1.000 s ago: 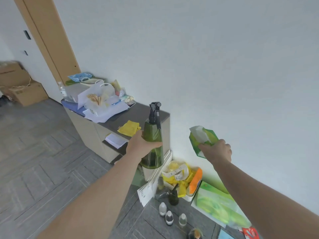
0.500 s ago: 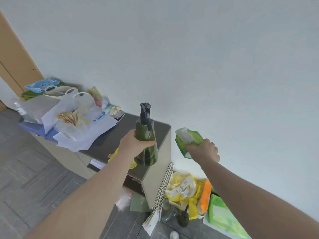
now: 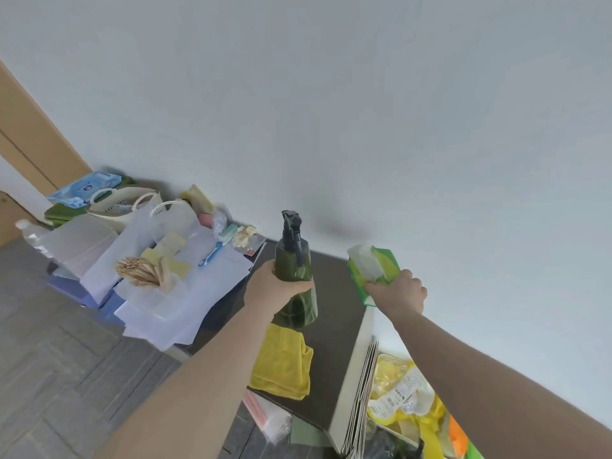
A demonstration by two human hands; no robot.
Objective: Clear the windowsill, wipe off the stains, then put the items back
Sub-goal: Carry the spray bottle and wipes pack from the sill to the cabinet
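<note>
Hands are both raised over a dark counter [image 3: 334,293] that stands against the white wall [image 3: 364,111]; the left hand [image 3: 275,288] is closed around the middle of a green spray bottle [image 3: 295,279], and the bottle is upright, above the counter, with its black trigger head [image 3: 291,226] on top; I cannot tell if its base touches the counter. The right hand [image 3: 395,291] is closed on a green tissue pack [image 3: 372,270], held over the right end of the counter, close to the wall; white tissue [image 3: 364,260] comes out of the pack at the top.

On the counter, just in front of the bottle, lies a folded yellow cloth [image 3: 281,362], partly under the left forearm; to the left of the bottle the counter is covered with white paper sheets [image 3: 172,309]; on them are a clear cup of wooden sticks [image 3: 145,276], a blue brush [image 3: 212,253] and other small things; farther left there is a cream basket [image 3: 122,203] and a blue wipes pack [image 3: 86,187].

To the right of the counter, lower down, flat cardboard [image 3: 362,392] leans on its side; beside it is a bin with yellow bags [image 3: 404,389].
</note>
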